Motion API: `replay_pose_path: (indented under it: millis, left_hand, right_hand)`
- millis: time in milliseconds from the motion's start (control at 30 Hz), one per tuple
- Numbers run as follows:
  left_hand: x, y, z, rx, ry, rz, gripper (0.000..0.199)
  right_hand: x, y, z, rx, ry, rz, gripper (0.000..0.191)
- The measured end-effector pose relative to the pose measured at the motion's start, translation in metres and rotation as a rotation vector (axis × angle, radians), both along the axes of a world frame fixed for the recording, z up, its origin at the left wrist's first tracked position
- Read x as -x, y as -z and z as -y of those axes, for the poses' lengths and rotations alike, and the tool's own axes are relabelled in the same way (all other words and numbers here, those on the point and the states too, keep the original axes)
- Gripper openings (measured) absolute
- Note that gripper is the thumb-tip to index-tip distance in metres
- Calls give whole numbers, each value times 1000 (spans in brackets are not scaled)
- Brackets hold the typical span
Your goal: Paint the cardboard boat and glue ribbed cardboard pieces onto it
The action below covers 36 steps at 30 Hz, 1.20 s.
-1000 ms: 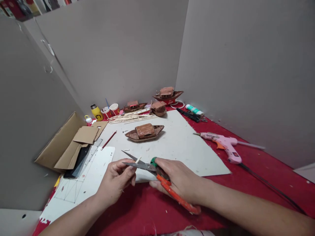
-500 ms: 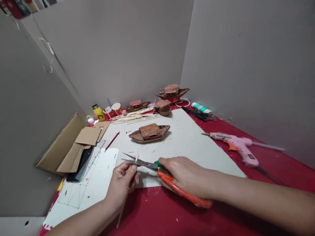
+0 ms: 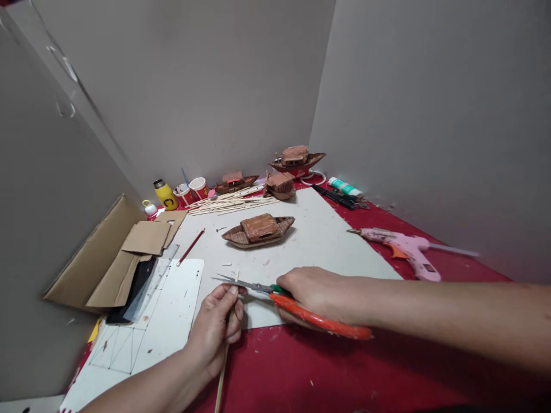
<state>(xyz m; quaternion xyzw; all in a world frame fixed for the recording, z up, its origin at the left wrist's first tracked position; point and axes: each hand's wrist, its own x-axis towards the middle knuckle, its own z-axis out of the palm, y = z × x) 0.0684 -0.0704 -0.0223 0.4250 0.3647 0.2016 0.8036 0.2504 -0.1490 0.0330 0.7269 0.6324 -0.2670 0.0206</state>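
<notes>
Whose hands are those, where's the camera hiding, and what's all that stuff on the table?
There's no robot here. These are a person's own bare hands, and the camera sits on that person's head, looking forward and down, so you see nearly what they see.

The left hand pinches a thin stick in its fingers. The right hand holds scissors with orange and green handles, and the blades are at the stick's top end.

The table's top is red, with a pale sheet on it. A little brown boat sits on the sheet. Farther back are a pile of sticks and three more boats. A pink glue gun lies on the right, and folded cardboard on the left.
</notes>
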Motion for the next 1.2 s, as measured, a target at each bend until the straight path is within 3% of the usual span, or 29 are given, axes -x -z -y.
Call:
replay_pose_path:
  millis: [233,500,667,767,967,1200]
  left_hand:
    - [-2,9,-2,32,9,10,39]
    - [2,-2,12,22,-94,6,42]
    - [3,-10,19,-20,-126,1,40]
    - [3,-12,19,-51,-112,8,37]
    - [3,-7,13,-20,-31,-5,42]
    - [3,1,8,23,-22,-11,42]
  right_hand:
    - [-3,1,-5,45,-17,24,25]
    - [-1,-20,8,78,-8,-107,23]
    - [9,-12,13,92,69,-142,29]
    - [12,-9,12,90,110,-78,31]
    - [9,-11,11,-20,29,67,30]
    - [6,-6,9,-104,-51,208,30]
